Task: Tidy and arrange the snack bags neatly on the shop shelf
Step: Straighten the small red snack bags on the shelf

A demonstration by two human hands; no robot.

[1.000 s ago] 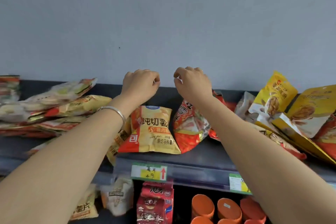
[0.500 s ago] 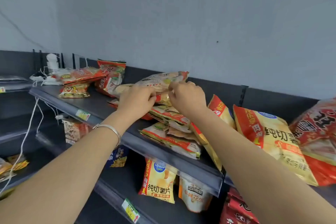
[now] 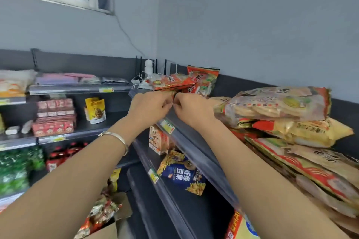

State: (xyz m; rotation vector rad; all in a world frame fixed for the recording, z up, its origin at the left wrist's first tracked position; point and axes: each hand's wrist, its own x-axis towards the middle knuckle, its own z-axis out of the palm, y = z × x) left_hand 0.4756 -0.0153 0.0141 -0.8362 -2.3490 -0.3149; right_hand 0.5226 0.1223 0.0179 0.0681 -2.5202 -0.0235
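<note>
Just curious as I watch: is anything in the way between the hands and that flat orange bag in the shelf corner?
Nothing visible. The left hand and right hand meet at the near edge of the orange bag; the grip itself is hidden.

The blue snack bag [image 3: 180, 176] on the shelf below the right hand [image 3: 194, 110] reads "虾条豆果" (white characters); nearer price tag [image 3: 167, 126] illegible.

Two hands at centre: left hand [image 3: 150, 107], right hand [image 3: 194, 110]. One silver metal bangle [image 3: 119, 137] at eight o'clock. At twelve, two red-orange plastic snack bags [image 3: 171, 81]. At three, perhaps five clear and yellow cracker bags [image 3: 277, 105] stacked, their edges blurred. At six, one blue crinkly snack bag [image 3: 182, 175]. At nine, one yellow stand-up pouch [image 3: 95, 109].
</note>
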